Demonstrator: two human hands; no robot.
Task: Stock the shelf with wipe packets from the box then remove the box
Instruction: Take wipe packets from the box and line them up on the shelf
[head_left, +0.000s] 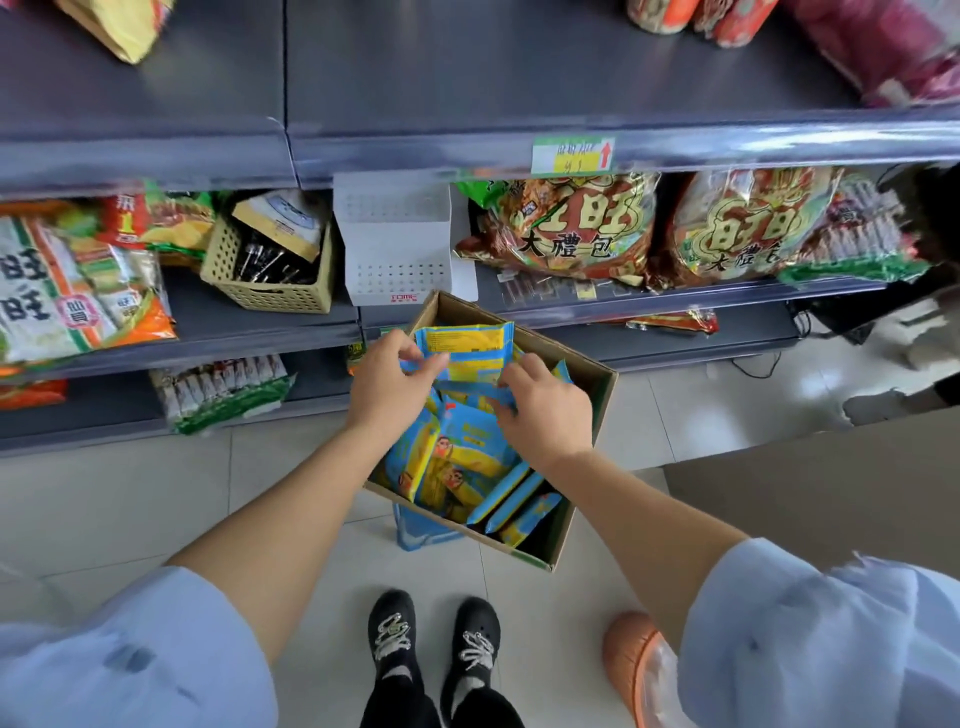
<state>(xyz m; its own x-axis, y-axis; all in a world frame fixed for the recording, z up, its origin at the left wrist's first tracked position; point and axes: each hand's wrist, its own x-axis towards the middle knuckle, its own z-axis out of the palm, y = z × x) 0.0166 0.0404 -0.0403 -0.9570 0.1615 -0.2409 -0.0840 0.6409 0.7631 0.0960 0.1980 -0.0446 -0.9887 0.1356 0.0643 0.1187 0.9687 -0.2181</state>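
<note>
1. The left hand (387, 376) is pinching the left edge of a blue and yellow wipe packet (467, 345), with its fingers curled on it.
2. The right hand (545, 413) is gripping the right side of that packet and holding it just above the box (600, 395).
3. The box is sitting open on the floor (156, 493) in front of the shelf (249, 332), with more packets (467, 462) lying inside.

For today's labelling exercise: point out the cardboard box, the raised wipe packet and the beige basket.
cardboard box (457, 312): head view, far inner wall.
raised wipe packet (467, 345): head view, upper face.
beige basket (223, 254): head view, perforated left side.
</note>
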